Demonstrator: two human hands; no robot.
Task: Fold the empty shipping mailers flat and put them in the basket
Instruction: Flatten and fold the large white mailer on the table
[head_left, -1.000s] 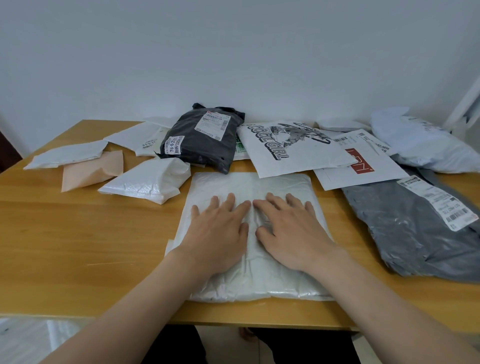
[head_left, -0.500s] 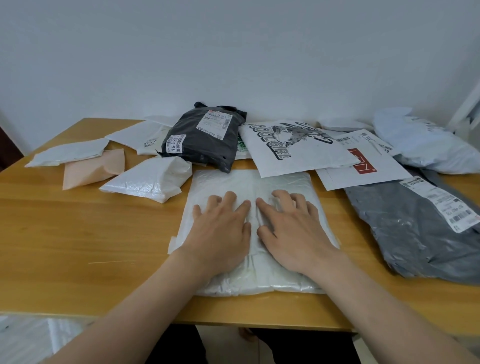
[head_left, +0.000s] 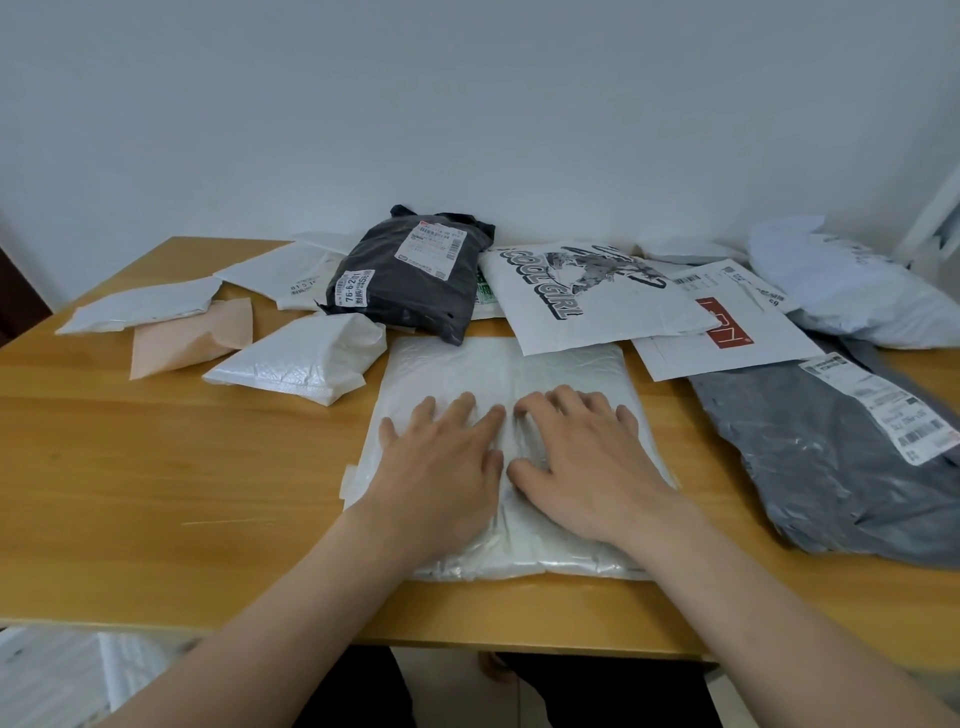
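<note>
Both palms down now: my left hand (head_left: 441, 467) covers the left half of the white mailer (head_left: 498, 364), my right hand (head_left: 582, 462) the right half. The fingers (head_left: 462, 410) are straight, a little spread and pressing, gripping nothing. The mailer lies directly under me, close to the near edge of the table (head_left: 182, 467). Its long side seems to run away from me, though the wide lens makes that hard to call. A puckered ridge runs the same way between my thumbs, so I'd judge the fold goes along that line, with either hand equally placed to lift its side. The far edge is tucked just under the black mailer (head_left: 410, 275) and the printed mailer (head_left: 597, 296), and the grey mailer (head_left: 831, 457) sits near on my right. As for the basket, I see none anywhere, so I can't say which way this one goes.
</note>
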